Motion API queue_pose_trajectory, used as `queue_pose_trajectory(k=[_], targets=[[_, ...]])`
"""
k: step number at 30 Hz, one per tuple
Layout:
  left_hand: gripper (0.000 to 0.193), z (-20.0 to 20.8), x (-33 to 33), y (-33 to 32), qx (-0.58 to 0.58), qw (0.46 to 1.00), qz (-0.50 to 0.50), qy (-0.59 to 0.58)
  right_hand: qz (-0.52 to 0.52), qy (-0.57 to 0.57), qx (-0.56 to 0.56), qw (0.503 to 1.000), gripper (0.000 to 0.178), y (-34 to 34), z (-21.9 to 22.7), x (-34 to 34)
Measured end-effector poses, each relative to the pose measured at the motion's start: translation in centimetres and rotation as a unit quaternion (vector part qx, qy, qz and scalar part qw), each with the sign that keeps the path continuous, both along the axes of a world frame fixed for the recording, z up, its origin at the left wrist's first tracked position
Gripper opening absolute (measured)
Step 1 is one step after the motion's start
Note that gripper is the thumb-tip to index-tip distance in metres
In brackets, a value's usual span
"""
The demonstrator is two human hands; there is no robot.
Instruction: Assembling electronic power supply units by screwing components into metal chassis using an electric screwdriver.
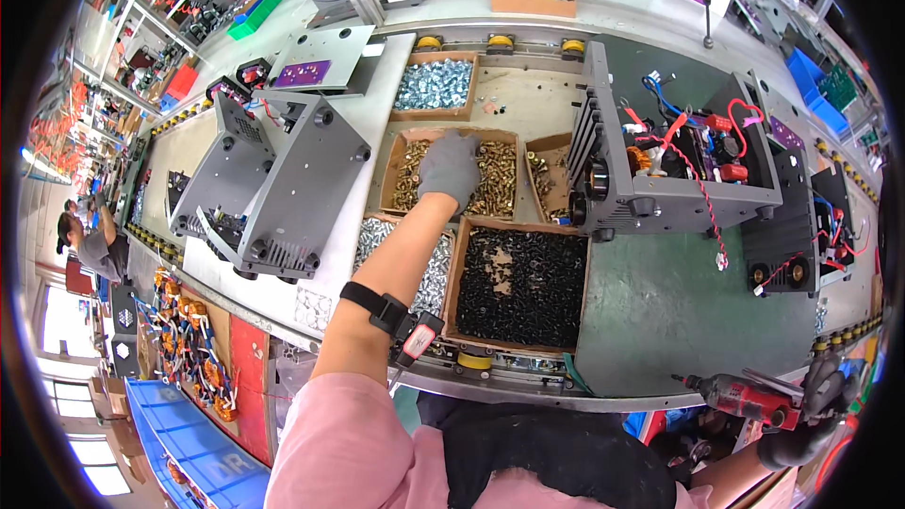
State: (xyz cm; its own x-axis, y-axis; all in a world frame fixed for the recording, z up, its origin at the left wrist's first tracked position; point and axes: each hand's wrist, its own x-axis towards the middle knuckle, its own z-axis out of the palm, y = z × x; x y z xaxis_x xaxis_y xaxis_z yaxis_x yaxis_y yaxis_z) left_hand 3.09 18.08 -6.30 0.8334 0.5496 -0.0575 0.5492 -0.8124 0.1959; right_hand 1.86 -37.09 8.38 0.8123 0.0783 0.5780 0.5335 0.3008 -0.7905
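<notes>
With the left hand [451,174] as clock centre, a grey housing [325,170] stands at nine o'clock on the counter [375,104], and silver screws [434,273] lie at about six. The gloved left hand dips among brass-coloured screws [495,184] in a cardboard box [400,211]; its fingertips are buried, so I cannot tell whether that grip has closed on any. The step in hand looks like picking up screws, and the next move probably calls for a straight lift over the box walls. Black screws [556,292] sit close by at five o'clock. At three, an open housing [679,212] crowds the way, its twisted wire [713,203] dangling where a sleeve could snag. The green mat [688,311] at four gives the widest bare room; beyond its near edge the right hand [822,405] grasps a red power driver [745,399].
</notes>
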Motion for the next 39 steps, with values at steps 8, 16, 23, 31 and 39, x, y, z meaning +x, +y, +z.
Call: queue_pose_trajectory(k=[8, 16, 23, 31, 39], targets=[[0.017, 0.4, -1.4, 0.5, -0.011, 1.0, -0.008, 0.011, 0.051, 0.005, -0.09, 0.995, 0.076, 8.0, -3.3, -1.8], [0.033, -2.4, -4.1, 4.5, -0.827, 0.394, 0.069, -0.395, 0.081, 0.05, -0.18, 0.979, 0.071, 9.5, -5.0, -1.2], [0.036, 0.1, -4.4, 3.3, -0.803, 0.449, 0.111, -0.375, 0.151, 0.169, -0.085, 0.97, 0.062, 10.2, -6.8, -1.6], [0.037, 3.4, -3.8, -0.9, -0.093, 0.98, 0.009, 0.174, 0.148, 0.132, -0.099, 0.975, 0.054, 11.1, -7.2, -2.3], [0.034, 2.2, -6.7, 1.8, -0.217, 0.97, 0.086, -0.065, 0.192, 0.142, -0.098, 0.966, 0.051, 13.1, -5.4, -2.9]])
